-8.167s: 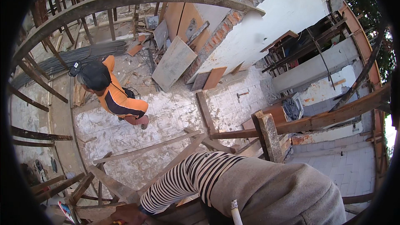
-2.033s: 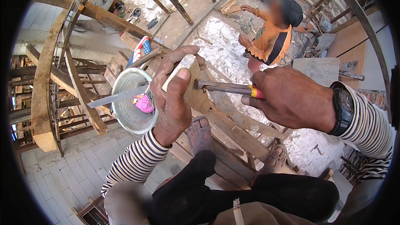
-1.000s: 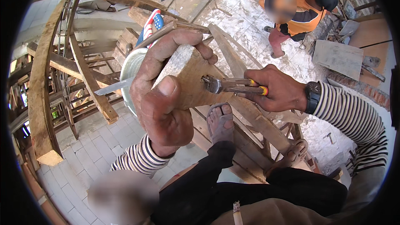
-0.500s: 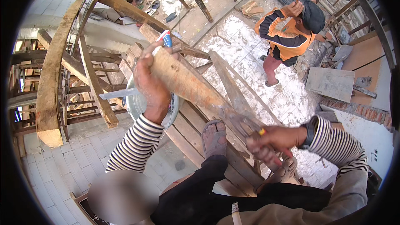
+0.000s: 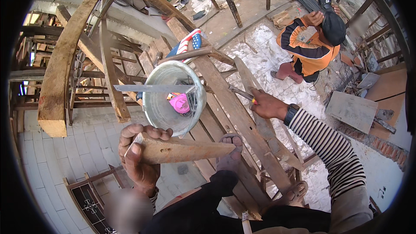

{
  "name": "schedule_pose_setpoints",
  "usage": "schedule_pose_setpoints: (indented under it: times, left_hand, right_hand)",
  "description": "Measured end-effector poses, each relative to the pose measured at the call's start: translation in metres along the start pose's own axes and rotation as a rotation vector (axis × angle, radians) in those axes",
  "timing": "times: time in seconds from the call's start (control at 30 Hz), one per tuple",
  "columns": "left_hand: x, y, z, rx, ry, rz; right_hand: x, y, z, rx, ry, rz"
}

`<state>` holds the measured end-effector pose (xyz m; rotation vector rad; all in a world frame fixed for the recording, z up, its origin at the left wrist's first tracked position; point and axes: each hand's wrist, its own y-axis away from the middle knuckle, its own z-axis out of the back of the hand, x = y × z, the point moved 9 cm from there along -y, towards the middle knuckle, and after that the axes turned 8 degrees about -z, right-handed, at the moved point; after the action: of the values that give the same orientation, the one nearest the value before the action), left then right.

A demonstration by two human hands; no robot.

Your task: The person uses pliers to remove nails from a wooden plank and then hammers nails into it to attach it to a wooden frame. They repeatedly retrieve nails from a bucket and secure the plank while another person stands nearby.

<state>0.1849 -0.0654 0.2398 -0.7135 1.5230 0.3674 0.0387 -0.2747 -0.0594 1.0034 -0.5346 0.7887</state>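
My left hand [image 5: 141, 156] grips the thick end of a tapered piece of wood [image 5: 186, 149], fingers over the top and thumb along the near side. A small dark hole shows in its face, and its thin end points right, above my sandalled foot. Farther right, my right hand [image 5: 269, 104] is closed on pliers [image 5: 241, 93] with red and yellow on the grips; the metal end points up left over the planks. Between my hands, farther off, stands a pale bucket [image 5: 149, 80] holding a pink item [image 5: 180, 103] and dark thin pieces. A flat metal strip [image 5: 147, 88] lies across its rim.
My feet rest on wooden planks [image 5: 225, 99] above the floor. Curved timber beams [image 5: 65, 56] stand at left. A person in an orange and black jacket [image 5: 310, 45] stands on the pale floor at right. A board [image 5: 352, 109] and bricks lie beyond. A star-patterned cloth item [image 5: 196, 41] is behind the bucket.
The wood has come nearer to me with my left hand, uncovering the bucket. My right hand has moved away from the wood's thin end, farther off, with the pliers. The view has shifted slightly.
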Motion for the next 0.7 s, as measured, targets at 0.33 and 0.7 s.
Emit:
schedule_pose_setpoints:
  times: [0.33,0.7]
  left_hand:
    - [-0.004,0.015,0.071,-0.360,-0.131,0.118]
    - [0.002,0.058,0.125,-0.650,-0.114,0.196]
  right_hand:
    - [0.145,-0.151,0.052,-0.134,0.114,0.323]
    - [0.307,-0.252,0.037,-0.285,0.618,0.437]
